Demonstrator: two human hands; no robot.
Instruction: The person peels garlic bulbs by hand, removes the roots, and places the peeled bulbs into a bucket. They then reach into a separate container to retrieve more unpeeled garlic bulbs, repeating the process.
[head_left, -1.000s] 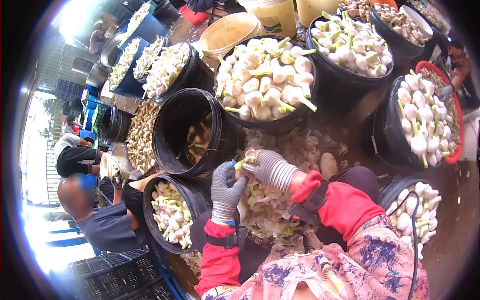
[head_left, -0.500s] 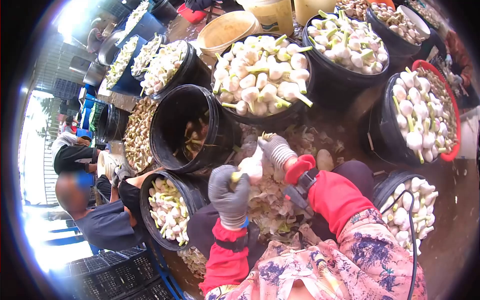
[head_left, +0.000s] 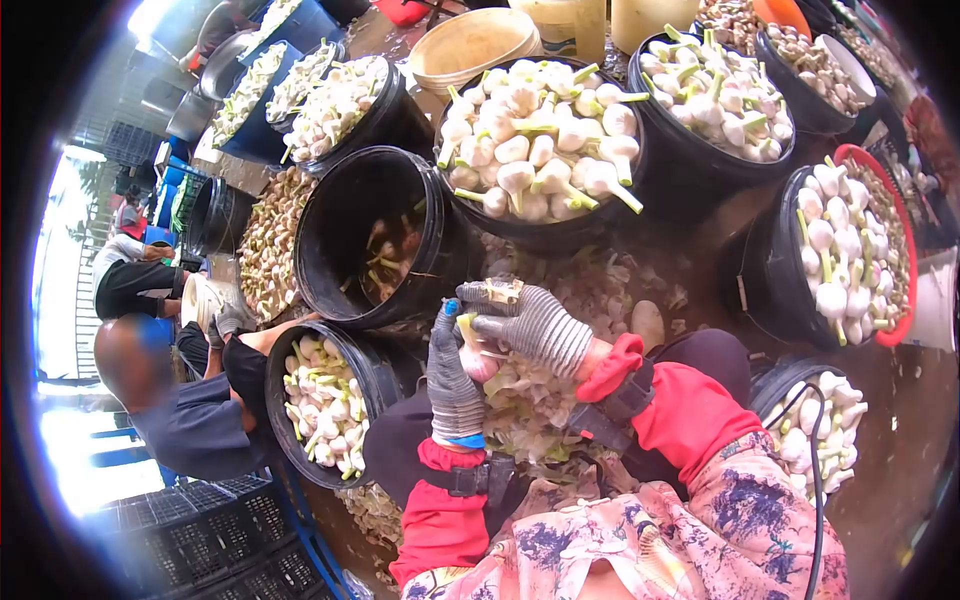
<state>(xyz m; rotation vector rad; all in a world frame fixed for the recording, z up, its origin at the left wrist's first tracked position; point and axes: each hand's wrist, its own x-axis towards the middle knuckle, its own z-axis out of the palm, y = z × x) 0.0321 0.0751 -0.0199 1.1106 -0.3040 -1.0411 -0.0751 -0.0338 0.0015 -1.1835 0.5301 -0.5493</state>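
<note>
My left hand (head_left: 455,380), in a grey glove with a blue patch at a fingertip, is closed on a garlic bulb (head_left: 480,365) with a pinkish skin and a short stem. My right hand (head_left: 535,325), gloved in grey too, is closed just above the bulb, its thumb beside the stem. A small pale piece (head_left: 508,290) shows at the right fingers; its kind is too small to make out. Beneath both hands lies a heap of papery garlic skins (head_left: 530,410).
A black bucket (head_left: 318,240) with some stems inside stands ahead on the left. Buckets heaped with trimmed garlic (head_left: 540,150) surround me. Untrimmed garlic (head_left: 275,240) is piled at the left, near a seated co-worker (head_left: 200,410). Black crates (head_left: 200,540) sit at lower left.
My right hand has moved left and down to meet the left hand. The garlic bulb now sits lower and further left, close against the left hand. The view has shifted slightly.
</note>
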